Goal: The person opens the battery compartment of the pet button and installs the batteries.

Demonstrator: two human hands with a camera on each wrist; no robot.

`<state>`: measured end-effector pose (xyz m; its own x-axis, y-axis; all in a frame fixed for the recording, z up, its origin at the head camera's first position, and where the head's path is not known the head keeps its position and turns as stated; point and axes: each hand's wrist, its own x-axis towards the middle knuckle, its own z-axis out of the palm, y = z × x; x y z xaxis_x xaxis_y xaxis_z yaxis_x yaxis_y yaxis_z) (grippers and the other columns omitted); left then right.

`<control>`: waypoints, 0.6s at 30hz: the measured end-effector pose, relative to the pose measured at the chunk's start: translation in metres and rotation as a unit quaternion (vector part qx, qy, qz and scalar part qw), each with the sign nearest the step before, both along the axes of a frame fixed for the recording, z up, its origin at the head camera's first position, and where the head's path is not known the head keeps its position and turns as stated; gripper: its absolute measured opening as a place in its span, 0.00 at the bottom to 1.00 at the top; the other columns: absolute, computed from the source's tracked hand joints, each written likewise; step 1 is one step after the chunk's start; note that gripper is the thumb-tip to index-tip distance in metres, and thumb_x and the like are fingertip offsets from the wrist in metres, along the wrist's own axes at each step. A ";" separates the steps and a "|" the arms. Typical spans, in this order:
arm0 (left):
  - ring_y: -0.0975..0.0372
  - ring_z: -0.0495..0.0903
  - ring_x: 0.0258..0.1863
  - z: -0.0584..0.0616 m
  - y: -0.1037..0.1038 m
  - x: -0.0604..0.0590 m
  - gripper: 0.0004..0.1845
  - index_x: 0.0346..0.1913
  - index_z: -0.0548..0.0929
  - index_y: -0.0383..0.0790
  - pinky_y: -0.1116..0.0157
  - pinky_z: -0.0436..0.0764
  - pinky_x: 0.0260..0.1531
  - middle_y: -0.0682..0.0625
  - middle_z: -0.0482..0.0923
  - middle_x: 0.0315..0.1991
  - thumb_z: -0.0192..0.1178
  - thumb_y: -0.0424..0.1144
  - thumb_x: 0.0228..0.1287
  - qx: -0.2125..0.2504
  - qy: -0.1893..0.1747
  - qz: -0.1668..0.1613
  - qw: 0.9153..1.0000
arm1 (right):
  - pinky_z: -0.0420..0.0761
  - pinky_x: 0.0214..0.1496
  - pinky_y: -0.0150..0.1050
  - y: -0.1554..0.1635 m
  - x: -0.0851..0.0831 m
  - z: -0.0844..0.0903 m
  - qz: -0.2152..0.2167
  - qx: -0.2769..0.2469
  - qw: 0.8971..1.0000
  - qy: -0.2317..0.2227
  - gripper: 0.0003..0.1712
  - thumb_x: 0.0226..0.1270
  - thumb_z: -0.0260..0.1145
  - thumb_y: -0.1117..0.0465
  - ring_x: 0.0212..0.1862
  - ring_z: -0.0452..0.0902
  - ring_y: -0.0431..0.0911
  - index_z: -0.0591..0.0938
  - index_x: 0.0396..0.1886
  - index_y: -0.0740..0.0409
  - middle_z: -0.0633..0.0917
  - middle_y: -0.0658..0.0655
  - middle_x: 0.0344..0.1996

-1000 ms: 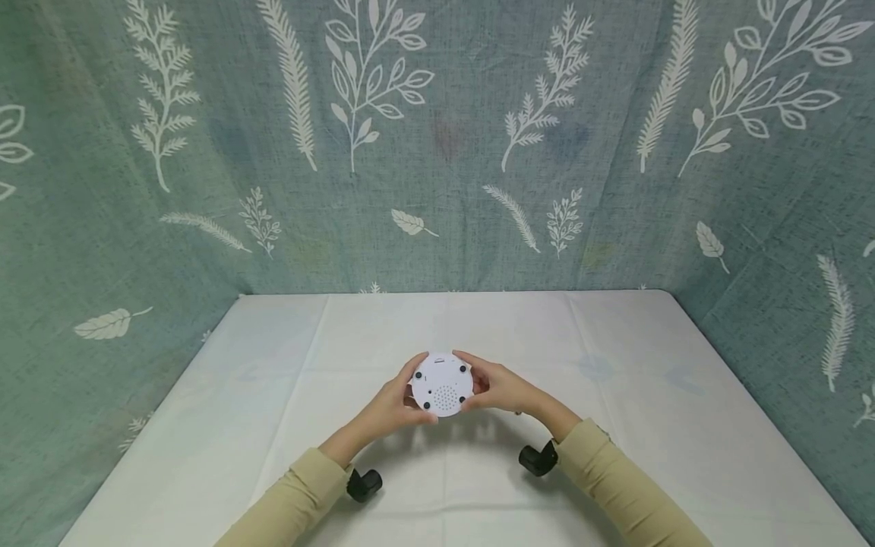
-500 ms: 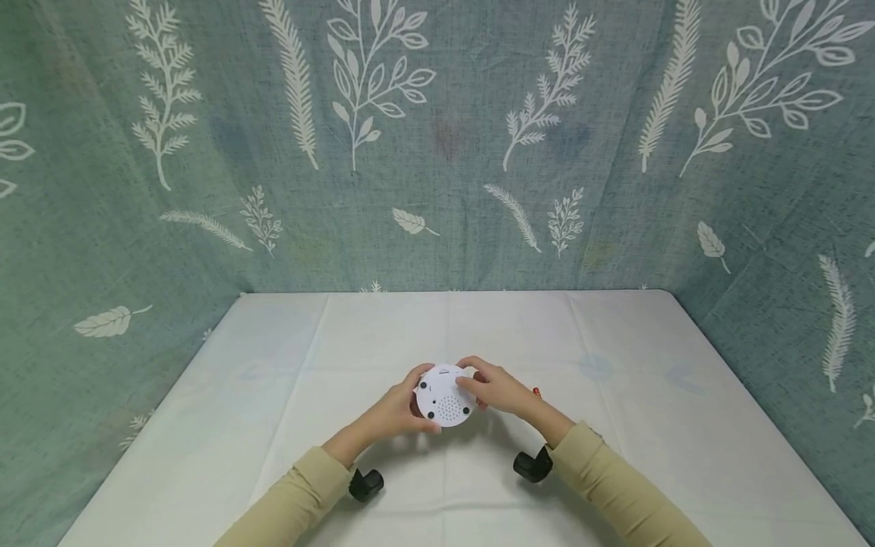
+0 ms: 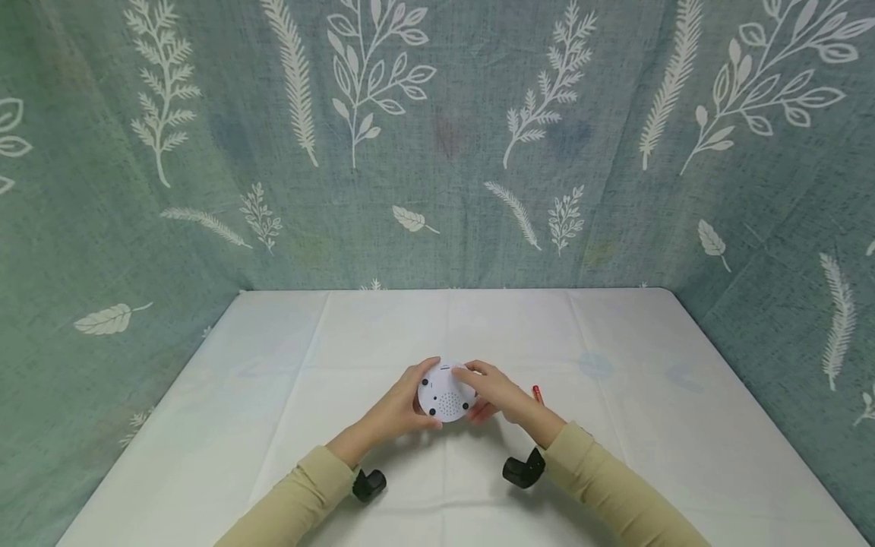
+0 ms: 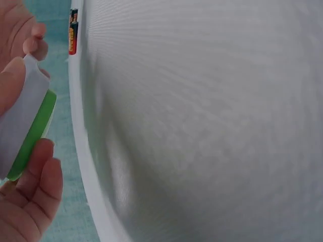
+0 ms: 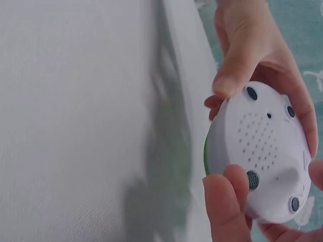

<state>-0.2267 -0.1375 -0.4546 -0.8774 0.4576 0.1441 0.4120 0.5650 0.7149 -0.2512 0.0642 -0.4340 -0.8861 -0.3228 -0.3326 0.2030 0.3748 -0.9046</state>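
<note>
My left hand (image 3: 396, 403) grips a round white device with speaker holes (image 3: 446, 401) by its left rim, thumb at the near edge. The device's underside faces up and carries dark round feet. In the left wrist view a green band (image 4: 36, 132) runs along its other side. My right hand (image 3: 497, 391) is at the right rim, one fingertip on the underside near the far edge and other fingers bent about the side. In the right wrist view its fingers (image 5: 224, 201) overlap the device. The device's front face is hidden.
A red battery (image 3: 537, 393) lies on the white-covered table (image 3: 342, 327) beyond my right wrist; the left wrist view shows two batteries (image 4: 73, 33) there. A green leaf-patterned cloth (image 3: 437, 152) stands behind the table and along both sides.
My right hand has shifted from gripping the right rim to placing a finger on the underside. The device dropped slightly toward me. The red battery has come into view past my right wrist.
</note>
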 end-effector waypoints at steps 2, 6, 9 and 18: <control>0.60 0.68 0.45 0.000 0.000 0.001 0.52 0.70 0.52 0.47 0.64 0.72 0.41 0.43 0.62 0.59 0.73 0.39 0.43 -0.004 0.008 0.003 1.000 | 0.78 0.22 0.38 -0.002 0.000 0.001 0.001 -0.006 1.000 -0.014 0.36 0.62 0.54 0.38 0.19 0.76 0.45 0.67 0.59 0.59 0.77 0.62 0.41; 0.57 0.68 0.52 0.001 0.001 0.001 0.51 0.69 0.53 0.47 0.56 0.70 0.50 0.43 0.59 0.62 0.73 0.37 0.43 -0.005 0.021 0.006 1.000 | 0.78 0.22 0.37 -0.005 0.000 0.003 0.003 -0.008 0.999 -0.042 0.38 0.62 0.52 0.37 0.20 0.75 0.45 0.65 0.60 0.61 0.76 0.62 0.40; 0.55 0.69 0.52 0.001 0.002 0.001 0.50 0.69 0.53 0.48 0.54 0.71 0.50 0.43 0.58 0.62 0.72 0.37 0.44 -0.011 0.032 0.006 0.999 | 0.77 0.21 0.36 -0.008 0.000 0.002 0.008 -0.013 0.998 -0.057 0.37 0.63 0.51 0.37 0.21 0.75 0.45 0.65 0.59 0.61 0.76 0.62 0.39; 0.59 0.73 0.44 0.003 0.001 0.002 0.49 0.69 0.52 0.49 0.63 0.76 0.42 0.43 0.56 0.62 0.71 0.35 0.46 -0.054 0.047 0.006 0.997 | 0.78 0.23 0.39 -0.015 -0.004 0.000 -0.004 -0.055 0.991 -0.119 0.35 0.63 0.49 0.40 0.26 0.76 0.47 0.61 0.61 0.59 0.74 0.64 0.40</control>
<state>-0.2245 -0.1361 -0.4513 -0.8681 0.4641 0.1761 0.4666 0.6420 0.6083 -0.2549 0.0488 -0.4340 -0.7894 -0.3630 -0.4951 0.4177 0.2735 -0.8665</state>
